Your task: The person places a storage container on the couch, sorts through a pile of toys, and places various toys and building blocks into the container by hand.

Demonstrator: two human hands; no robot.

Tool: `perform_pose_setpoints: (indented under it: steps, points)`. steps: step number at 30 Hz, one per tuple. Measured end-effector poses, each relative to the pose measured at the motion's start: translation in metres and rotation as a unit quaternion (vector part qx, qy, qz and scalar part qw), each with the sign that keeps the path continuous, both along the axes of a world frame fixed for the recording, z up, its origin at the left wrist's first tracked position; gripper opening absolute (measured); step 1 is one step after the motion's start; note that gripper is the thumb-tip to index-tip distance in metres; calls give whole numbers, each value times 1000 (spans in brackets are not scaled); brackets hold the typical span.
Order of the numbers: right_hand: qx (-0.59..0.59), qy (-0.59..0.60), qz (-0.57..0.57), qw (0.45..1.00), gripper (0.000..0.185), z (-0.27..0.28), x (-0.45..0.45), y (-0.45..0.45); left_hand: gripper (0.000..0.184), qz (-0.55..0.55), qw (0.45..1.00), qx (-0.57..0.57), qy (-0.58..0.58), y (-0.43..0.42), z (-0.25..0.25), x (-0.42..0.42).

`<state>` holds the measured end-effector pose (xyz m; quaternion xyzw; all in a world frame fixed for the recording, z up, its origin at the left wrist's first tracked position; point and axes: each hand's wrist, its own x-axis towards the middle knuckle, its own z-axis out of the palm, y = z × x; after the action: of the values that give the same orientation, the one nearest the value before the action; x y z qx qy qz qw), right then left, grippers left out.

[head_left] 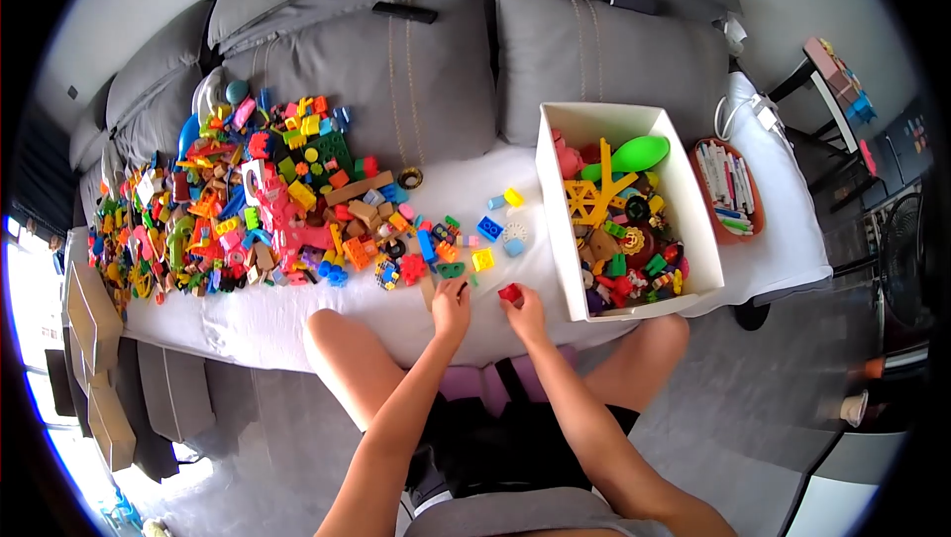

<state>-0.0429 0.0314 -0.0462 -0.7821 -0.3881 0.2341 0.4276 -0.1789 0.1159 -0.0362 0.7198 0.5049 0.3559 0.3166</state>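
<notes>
A small red toy block (509, 292) is pinched in the fingertips of my right hand (527, 313), just above the white cover. My left hand (452, 305) is beside it with its fingers curled together; whatever is between them is hidden. By the left fingertips lie a green toy piece (451, 269) and a light wooden strip (428, 292). A yellow block (482, 260), a blue brick (489, 229) and a light blue block (513, 248) lie just beyond my hands. A red gear-like piece (411, 268) is farther left.
A large heap of mixed toys (238, 210) spreads across the left of the white-covered sofa seat (267, 324). To the right stands a white box (705, 240) of toys, with an orange basket (758, 202) of markers beside it. A remote (405, 12) rests on the back cushion.
</notes>
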Motion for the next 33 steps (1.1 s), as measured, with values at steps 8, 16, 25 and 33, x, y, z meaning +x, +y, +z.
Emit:
perform_pose_setpoints:
  steps: [8,16,25,33]
  points:
    - [309,-27,-87,947,48,173,7,-8,31,-38,897,-201,-392,10,123,129]
    - [316,-61,-91,943,44,159,32,-7,20,-74,974,8,-212,-8,123,116]
    - [-90,-217,164,958,56,57,-8,77,39,70,978,26,197,-3,47,-31]
    - [-90,-143,116,979,32,11,-5,87,39,75,994,25,69,-1,24,-42]
